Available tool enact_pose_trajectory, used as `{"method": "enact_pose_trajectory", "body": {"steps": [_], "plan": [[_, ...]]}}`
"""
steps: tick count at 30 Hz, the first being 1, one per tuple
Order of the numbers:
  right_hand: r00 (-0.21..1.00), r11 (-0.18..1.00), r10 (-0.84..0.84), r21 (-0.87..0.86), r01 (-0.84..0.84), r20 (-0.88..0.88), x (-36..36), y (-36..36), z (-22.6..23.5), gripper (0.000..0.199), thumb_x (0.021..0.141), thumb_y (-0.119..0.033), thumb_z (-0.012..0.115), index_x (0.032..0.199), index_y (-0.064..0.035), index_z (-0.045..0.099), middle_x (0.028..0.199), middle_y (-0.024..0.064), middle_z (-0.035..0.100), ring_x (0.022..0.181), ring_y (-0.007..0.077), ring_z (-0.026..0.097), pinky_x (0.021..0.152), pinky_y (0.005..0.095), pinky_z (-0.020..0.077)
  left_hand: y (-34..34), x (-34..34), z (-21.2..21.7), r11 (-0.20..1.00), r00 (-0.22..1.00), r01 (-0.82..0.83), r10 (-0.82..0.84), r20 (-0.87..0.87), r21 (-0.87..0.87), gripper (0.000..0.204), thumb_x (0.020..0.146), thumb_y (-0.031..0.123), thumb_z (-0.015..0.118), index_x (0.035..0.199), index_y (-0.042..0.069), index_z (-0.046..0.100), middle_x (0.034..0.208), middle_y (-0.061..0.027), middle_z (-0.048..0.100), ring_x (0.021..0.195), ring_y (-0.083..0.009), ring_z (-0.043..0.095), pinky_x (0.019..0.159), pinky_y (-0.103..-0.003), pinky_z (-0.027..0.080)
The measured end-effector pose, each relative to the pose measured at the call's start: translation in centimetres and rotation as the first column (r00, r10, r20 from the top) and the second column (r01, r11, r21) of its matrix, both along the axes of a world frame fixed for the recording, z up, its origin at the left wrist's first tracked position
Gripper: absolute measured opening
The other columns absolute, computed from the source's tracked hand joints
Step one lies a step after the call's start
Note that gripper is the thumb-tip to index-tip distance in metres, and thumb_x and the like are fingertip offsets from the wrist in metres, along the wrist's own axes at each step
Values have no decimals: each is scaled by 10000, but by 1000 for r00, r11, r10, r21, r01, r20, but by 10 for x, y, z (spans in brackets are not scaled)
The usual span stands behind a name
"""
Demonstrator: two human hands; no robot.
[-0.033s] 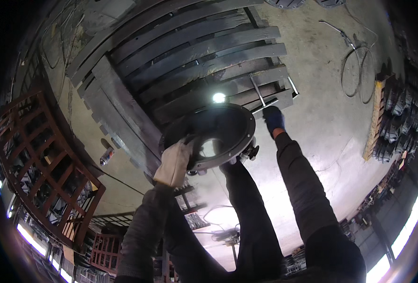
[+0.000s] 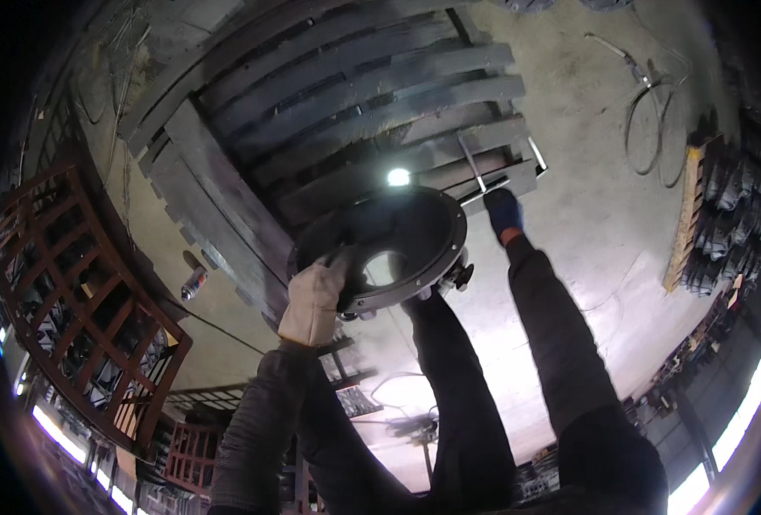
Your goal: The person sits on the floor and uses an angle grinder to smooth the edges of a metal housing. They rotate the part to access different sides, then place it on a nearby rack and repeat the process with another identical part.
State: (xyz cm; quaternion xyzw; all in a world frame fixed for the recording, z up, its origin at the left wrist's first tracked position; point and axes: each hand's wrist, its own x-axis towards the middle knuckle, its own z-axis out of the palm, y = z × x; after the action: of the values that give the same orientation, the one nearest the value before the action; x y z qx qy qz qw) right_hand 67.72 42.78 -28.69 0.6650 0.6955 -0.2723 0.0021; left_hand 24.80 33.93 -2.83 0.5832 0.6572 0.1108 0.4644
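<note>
A dark, round metal housing (image 2: 432, 276) with a wide rim, bolt holes and a bright central opening is in front of me at the near edge of a pallet. My left hand (image 2: 314, 300), in a pale work glove, is closed on its near-left rim; the fingertips are in shadow inside it. To the right of the housing, my right hand (image 2: 504, 213), in a dark blue glove with an orange cuff, is closed around the near end of a shiny T-shaped metal bar tool (image 2: 473, 163). The grip itself is partly hidden by the glove.
The dark slatted pallet (image 2: 346, 107) extends beyond the housing. Another bright metal bar (image 2: 537, 154) is by its right edge. A spray can (image 2: 193, 284) lies on the floor at left, near a rust-brown metal rack (image 2: 80, 249). A coiled hose (image 2: 642, 129) and stacked dark parts (image 2: 728, 215) are at right.
My right hand and the metal bar tool have shifted slightly to the right. My left hand has moved slightly left and down, staying at the housing's rim.
</note>
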Motion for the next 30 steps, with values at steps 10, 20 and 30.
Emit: {"method": "enact_pose_trajectory", "body": {"steps": [10,20,30], "plan": [[957,994,98,-65,-83,274,-20,37,-61,393,900,-492,710,1026,-124,764,962,156,770,919,409,737,777,564,566,-2,-9,-29,924,910,-376,382,160,-70,344,1094,147,466,1271,-11,715,1165,-238,742,1011,-372,734,851,-346,565],[655,642,-660,-729,239,-367,-53,-91,291,526,1083,-351,642,1544,-106,576,924,56,741,753,74,645,599,237,484,27,-47,-82,996,994,-93,92,61,14,190,1031,81,559,1145,21,698,1081,-99,768,1023,-212,725,927,-325,539],[647,730,-604,-649,214,-465,-215,-167,337,419,1000,-59,723,1417,-48,679,1106,99,786,979,158,752,861,320,601,27,-64,-79,992,988,15,-34,152,128,412,885,244,751,1239,35,723,1161,-154,753,1156,-323,713,980,-407,560]]}}
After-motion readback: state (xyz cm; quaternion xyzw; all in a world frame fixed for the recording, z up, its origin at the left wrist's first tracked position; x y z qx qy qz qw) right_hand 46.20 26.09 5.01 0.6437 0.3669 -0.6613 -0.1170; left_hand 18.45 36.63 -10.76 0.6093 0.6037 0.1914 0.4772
